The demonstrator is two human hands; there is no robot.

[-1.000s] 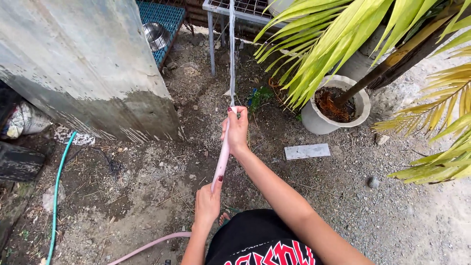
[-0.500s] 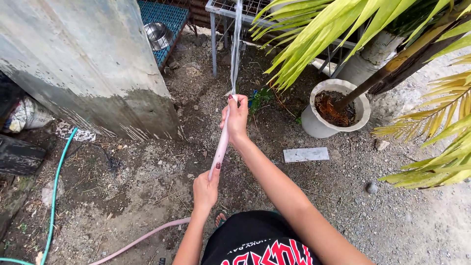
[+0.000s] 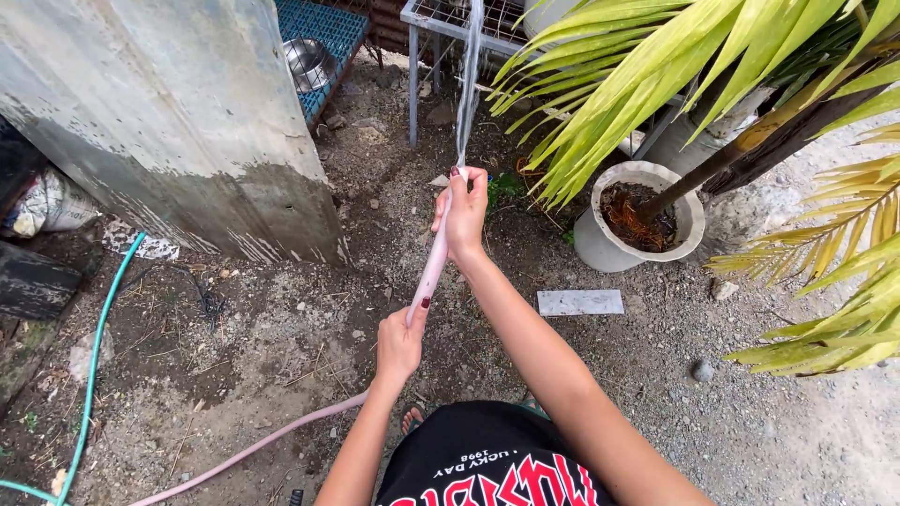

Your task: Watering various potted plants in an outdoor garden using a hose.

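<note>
A pink hose (image 3: 433,267) runs from the ground at the lower left up through both my hands. My left hand (image 3: 400,345) grips it lower down, thumb on top. My right hand (image 3: 464,214) is closed around its end, with the thumb pressed over the mouth. A flat stream of water (image 3: 468,80) shoots from there up and away toward a metal wire rack (image 3: 448,19). Both arms reach out over gravelly, damp ground.
A concrete wall (image 3: 169,122) stands at the left with a green hose (image 3: 94,365) along its base. A blue crate holding a metal bowl (image 3: 309,58) lies behind it. A grey pot (image 3: 633,220) with a palm, its yellow-green fronds (image 3: 656,66), and a flat white slab (image 3: 579,302) are at the right.
Both hands have shifted slightly right and upward with the hose. The water stream now points more toward the wire rack.
</note>
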